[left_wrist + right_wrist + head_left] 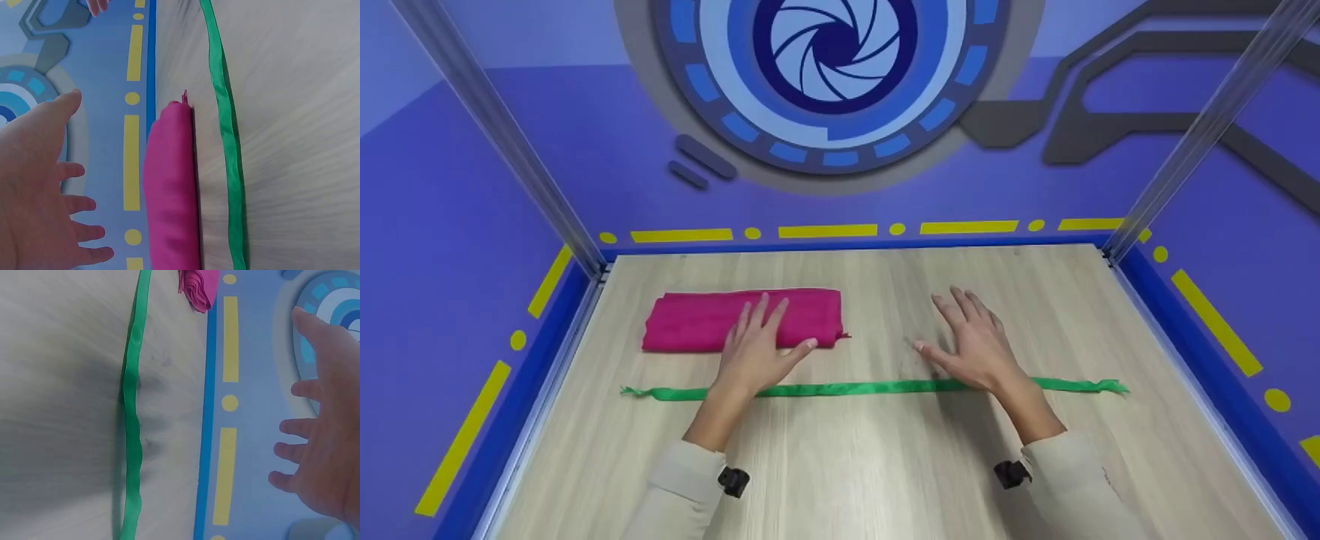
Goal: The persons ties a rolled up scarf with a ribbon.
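A folded magenta cloth [697,321] lies at the back left of the table, its layers showing at one end in the right wrist view. My left hand [756,352] hovers over its near right part, fingers spread, with a gap to the cloth [174,185] in the left wrist view. A long green ribbon [847,389] stretches flat from left to right nearer to me, frayed at both ends. Over the right part of the table is my right hand [979,349], fingers spread and holding nothing. Both forearms cross above the ribbon [133,433].
The wooden table [840,465] is bounded by a blue back wall [585,150] and two side walls with yellow marks. Metal posts [502,127] rise at the back corners. Black wrist cameras [733,481] sit at both beige sleeves.
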Action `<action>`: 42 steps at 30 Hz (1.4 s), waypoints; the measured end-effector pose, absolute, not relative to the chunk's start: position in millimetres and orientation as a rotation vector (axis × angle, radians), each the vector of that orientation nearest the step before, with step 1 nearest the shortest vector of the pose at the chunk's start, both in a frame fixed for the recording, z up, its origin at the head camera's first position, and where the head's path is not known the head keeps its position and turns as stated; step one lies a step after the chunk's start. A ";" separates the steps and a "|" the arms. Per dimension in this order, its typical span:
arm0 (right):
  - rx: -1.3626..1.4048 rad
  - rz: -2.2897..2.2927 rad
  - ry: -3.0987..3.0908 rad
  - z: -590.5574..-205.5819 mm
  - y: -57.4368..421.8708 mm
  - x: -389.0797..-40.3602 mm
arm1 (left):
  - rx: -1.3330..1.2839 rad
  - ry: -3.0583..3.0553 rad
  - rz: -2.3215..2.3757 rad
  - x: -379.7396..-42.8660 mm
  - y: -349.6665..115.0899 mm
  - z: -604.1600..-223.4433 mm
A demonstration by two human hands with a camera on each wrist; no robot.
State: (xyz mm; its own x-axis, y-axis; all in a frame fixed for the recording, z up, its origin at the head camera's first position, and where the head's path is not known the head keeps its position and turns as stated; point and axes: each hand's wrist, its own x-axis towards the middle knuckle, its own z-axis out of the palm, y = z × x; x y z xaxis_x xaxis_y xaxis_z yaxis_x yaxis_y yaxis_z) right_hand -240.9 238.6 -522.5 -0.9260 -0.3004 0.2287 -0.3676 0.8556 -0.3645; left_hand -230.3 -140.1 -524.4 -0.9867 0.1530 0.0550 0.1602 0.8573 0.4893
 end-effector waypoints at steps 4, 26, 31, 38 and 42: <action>0.548 0.584 -2.885 -517.7 231.4 -246.5 | -0.209 -3.033 -0.881 -232.1 -152.0 -525.7; 0.605 0.750 -2.870 -518.2 183.2 -267.6 | 0.046 -2.961 -0.976 -231.3 -229.2 -542.8; 0.613 0.793 -2.842 -524.2 173.3 -268.2 | 0.121 -2.923 -0.991 -231.0 -235.9 -549.8; 0.640 0.858 -2.882 -532.8 155.4 -266.9 | 0.214 -2.883 -0.966 -235.8 -245.0 -552.4; 0.639 0.901 -2.886 -538.9 147.1 -267.0 | 0.265 -2.888 -0.970 -241.7 -247.9 -555.1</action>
